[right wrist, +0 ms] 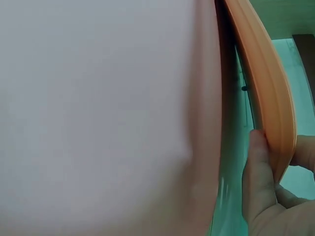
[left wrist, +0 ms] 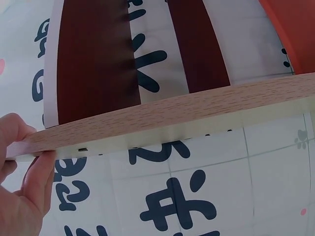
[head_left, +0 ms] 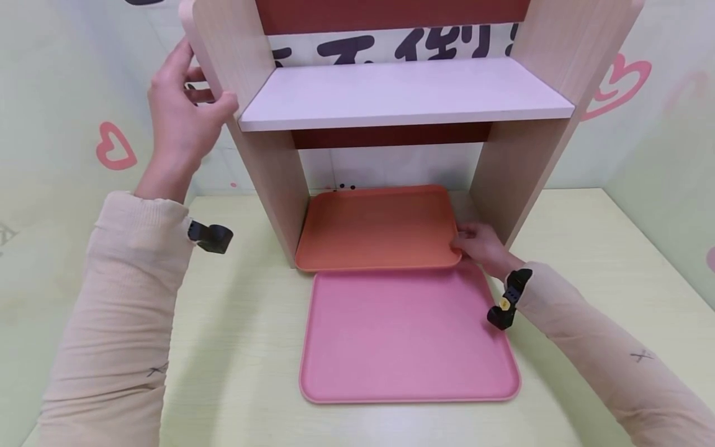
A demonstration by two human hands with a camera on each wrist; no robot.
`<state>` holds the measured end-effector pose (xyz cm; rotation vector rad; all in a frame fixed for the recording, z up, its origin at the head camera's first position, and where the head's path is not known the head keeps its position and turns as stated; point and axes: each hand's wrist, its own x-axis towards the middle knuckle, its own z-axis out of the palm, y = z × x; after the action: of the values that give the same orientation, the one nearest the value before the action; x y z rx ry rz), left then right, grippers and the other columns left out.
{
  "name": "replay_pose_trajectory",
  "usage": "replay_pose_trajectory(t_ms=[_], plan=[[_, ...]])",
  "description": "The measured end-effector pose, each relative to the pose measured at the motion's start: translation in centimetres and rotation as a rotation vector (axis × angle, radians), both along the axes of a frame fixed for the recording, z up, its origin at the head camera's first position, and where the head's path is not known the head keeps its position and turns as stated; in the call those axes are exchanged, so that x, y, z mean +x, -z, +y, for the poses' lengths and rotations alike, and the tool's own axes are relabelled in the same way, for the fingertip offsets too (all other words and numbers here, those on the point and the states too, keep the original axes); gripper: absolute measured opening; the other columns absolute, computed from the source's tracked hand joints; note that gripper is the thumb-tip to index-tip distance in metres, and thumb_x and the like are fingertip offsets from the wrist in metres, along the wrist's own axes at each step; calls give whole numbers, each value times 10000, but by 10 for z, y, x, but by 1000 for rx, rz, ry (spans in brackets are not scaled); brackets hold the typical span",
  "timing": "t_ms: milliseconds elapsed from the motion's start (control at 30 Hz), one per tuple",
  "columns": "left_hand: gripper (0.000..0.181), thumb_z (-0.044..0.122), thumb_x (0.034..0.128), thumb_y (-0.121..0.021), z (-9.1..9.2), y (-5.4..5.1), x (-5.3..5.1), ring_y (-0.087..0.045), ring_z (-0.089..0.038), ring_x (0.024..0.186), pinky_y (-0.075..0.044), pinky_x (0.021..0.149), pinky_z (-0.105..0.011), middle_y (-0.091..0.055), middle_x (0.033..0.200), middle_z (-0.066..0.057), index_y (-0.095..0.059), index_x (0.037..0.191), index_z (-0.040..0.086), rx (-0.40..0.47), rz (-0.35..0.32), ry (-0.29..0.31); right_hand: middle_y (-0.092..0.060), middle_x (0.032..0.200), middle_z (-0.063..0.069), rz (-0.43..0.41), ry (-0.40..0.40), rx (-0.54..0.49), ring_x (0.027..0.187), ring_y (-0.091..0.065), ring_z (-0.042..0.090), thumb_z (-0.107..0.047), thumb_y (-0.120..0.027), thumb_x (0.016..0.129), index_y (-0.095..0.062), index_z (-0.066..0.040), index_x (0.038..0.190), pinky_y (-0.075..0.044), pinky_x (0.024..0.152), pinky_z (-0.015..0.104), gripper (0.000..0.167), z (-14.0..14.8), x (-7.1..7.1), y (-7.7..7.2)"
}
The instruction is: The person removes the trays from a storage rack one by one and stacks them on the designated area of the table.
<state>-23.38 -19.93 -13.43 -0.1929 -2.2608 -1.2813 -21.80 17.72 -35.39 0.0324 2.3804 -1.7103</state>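
An orange tray lies inside the lower bay of a small wooden shelf unit, its left edge close to the side panel. My right hand pinches its front right corner; in the right wrist view, the thumb and fingers stand on opposite sides of the orange rim. In front is a pink tray on the table, its back edge under or just behind the orange one; I cannot tell which. My left hand grips the front edge of the shelf's left side panel, high up beside the white middle board.
The right side panel rises close to my right hand. Dark red back strips cross behind the bays. The pale table runs around the unit, against a wall with hearts and dark lettering.
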Motion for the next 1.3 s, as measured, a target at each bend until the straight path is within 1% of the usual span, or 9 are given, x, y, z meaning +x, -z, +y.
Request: replay_pose_trajectory(t_ms=[167, 267, 367, 500, 600, 733, 867, 1067, 1300], plan=[[570, 138, 785, -606, 0, 0, 0, -513, -115, 934, -437, 867, -236, -466, 1218, 14, -416, 1297, 303, -14, -5, -14, -489, 1149, 284, -43, 15, -86, 761, -600, 105, -75, -484, 864, -325, 89, 1303, -518, 706, 278, 495, 1, 4, -1], [567, 145, 787, -609, 0, 0, 0, -515, -117, 943, -434, 870, -237, -467, 1219, 21, -418, 1293, 313, -11, -8, -15, -563, 1015, 170, -69, 32, -127, 725, -581, 96, -97, -495, 867, -349, 61, 1297, -511, 665, 235, 481, 2, 7, -1], [562, 157, 787, -613, 0, 1, 1, -516, -120, 950, -433, 871, -238, -468, 1221, 24, -420, 1289, 318, -19, -6, -22, -587, 833, 41, -89, 45, -213, 670, -568, 93, -83, -501, 866, -399, 62, 1240, -499, 626, 213, 414, 2, 10, 0], [551, 147, 784, -610, 0, 0, 0, -518, -138, 952, -439, 864, -240, -471, 1216, 20, -433, 1279, 314, -18, -2, -17, -585, 737, 6, -124, 59, -387, 634, -563, 101, -29, -485, 864, -396, 75, 1192, -493, 608, 210, 355, 0, 15, 1], [544, 134, 784, -603, 0, 0, 0, -524, -160, 949, -447, 855, -240, -475, 1209, 14, -442, 1272, 315, -12, -3, -7, -575, 785, 21, -161, 82, -480, 654, -567, 111, -26, -487, 869, -364, 55, 1234, -498, 626, 211, 393, 0, 19, -1], [546, 149, 788, -607, 0, 1, 0, -532, -162, 944, -445, 855, -240, -476, 1206, 17, -434, 1275, 324, -17, -7, -13, -549, 870, 37, -205, 115, -550, 697, -574, 120, -39, -475, 884, -292, 24, 1313, -502, 654, 205, 470, 0, 23, -4], [560, 163, 790, -612, 0, 1, 1, -529, -155, 956, -438, 864, -241, -470, 1215, 24, -416, 1287, 334, -21, -12, -19, -552, 885, 48, -220, 131, -618, 708, -587, 124, -24, -454, 892, -246, 13, 1339, -508, 656, 204, 495, 1, 26, -7], [574, 149, 789, -608, 0, 1, 0, -515, -138, 957, -440, 863, -241, -464, 1220, 27, -407, 1294, 336, -19, -17, -18, -553, 915, 53, -215, 147, -685, 747, -600, 128, -13, -464, 888, -199, 11, 1365, -510, 682, 209, 547, 2, 33, -8], [574, 140, 787, -605, 0, 0, -1, -514, -139, 955, -443, 861, -244, -461, 1216, 19, -410, 1293, 329, -17, -22, -17, -531, 979, 63, -233, 140, -708, 783, -615, 146, -41, -461, 899, -182, -27, 1385, -507, 719, 248, 560, 4, 42, -10]])
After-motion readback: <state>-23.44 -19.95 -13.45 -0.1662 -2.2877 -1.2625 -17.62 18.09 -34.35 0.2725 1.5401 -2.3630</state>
